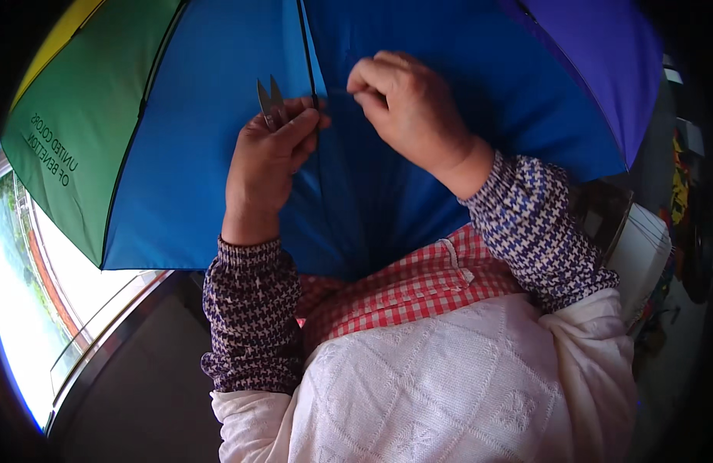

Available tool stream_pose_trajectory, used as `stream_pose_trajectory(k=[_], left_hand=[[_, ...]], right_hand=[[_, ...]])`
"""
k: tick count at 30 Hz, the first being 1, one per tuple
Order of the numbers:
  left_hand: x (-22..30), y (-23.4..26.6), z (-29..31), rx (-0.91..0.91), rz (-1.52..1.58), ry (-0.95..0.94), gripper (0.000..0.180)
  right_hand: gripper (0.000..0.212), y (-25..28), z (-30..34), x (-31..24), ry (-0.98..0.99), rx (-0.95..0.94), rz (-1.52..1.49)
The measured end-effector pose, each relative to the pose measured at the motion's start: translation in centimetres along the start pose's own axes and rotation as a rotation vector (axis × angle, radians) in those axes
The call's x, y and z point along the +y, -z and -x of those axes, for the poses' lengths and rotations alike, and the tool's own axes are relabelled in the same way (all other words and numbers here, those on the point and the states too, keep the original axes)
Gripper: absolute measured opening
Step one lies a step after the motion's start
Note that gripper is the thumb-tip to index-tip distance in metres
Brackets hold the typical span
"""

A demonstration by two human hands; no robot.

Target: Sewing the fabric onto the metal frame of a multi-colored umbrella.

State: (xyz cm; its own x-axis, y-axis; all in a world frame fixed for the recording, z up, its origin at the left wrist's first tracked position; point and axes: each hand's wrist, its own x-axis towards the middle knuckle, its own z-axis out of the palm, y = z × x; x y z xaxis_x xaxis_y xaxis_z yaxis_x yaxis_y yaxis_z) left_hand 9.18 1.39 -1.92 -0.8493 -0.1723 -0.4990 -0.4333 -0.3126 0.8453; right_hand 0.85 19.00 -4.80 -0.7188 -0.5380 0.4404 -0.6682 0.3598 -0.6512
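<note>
An open umbrella (pixel 217 154) with blue, green, yellow and purple panels spreads before me, its inner side with the dark ribs facing me. My left hand (pixel 268 154) is closed around small thread snips (pixel 270 104), their two pointed blades sticking up past the fingers. Its thumb and fingertips also pinch a thin black rib (pixel 309 58) at a seam between two blue panels. To the right, my right hand (pixel 407 104) is raised in front of the darker blue panel, thumb and forefinger pressed together. Whatever those fingers hold, if anything, is too small to make out.
A red checked apron (pixel 403 297) covers my lap below the umbrella's edge. At the left is a bright window (pixel 32 255) with a metal frame. Beyond my right arm stand a white box-like object (pixel 638 247) and some colourful items (pixel 680 177), partly in shadow.
</note>
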Motion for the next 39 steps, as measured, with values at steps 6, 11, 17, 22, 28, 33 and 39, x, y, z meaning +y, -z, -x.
stream_pose_trajectory(k=[6, 11, 17, 22, 28, 33, 39], left_hand=[[-0.3, -0.5, -1.1, -0.040, 0.160, -0.051, 0.018], [-0.1, 0.4, -0.6, 0.032, 0.198, 0.011, 0.019], [0.0, -0.6, -0.3, 0.049, 0.178, -0.036, 0.021], [0.0, -0.5, -0.2, 0.014, 0.167, -0.060, 0.023], [-0.2, -0.8, -0.2, 0.011, 0.172, -0.077, 0.024], [-0.5, -2.1, -0.7, 0.026, 0.115, -0.113, 0.015], [-0.8, -2.3, -0.5, 0.131, 0.113, -0.170, 0.008]], right_hand=[[0.013, 0.0, -1.3, 1.1, 0.034, 0.043, 0.146], [0.015, -0.4, -0.6, -0.2, -0.022, -0.096, 0.066], [0.015, 0.1, -0.7, -1.0, 0.054, -0.048, 0.139], [0.014, 0.1, -0.4, -0.9, 0.093, -0.046, 0.255], [0.014, -0.6, -0.9, -0.6, 0.107, -0.031, 0.202], [0.015, -0.9, -1.4, 0.4, 0.207, 0.033, 0.060], [0.014, -1.1, -1.3, 0.3, 0.202, 0.007, -0.009]])
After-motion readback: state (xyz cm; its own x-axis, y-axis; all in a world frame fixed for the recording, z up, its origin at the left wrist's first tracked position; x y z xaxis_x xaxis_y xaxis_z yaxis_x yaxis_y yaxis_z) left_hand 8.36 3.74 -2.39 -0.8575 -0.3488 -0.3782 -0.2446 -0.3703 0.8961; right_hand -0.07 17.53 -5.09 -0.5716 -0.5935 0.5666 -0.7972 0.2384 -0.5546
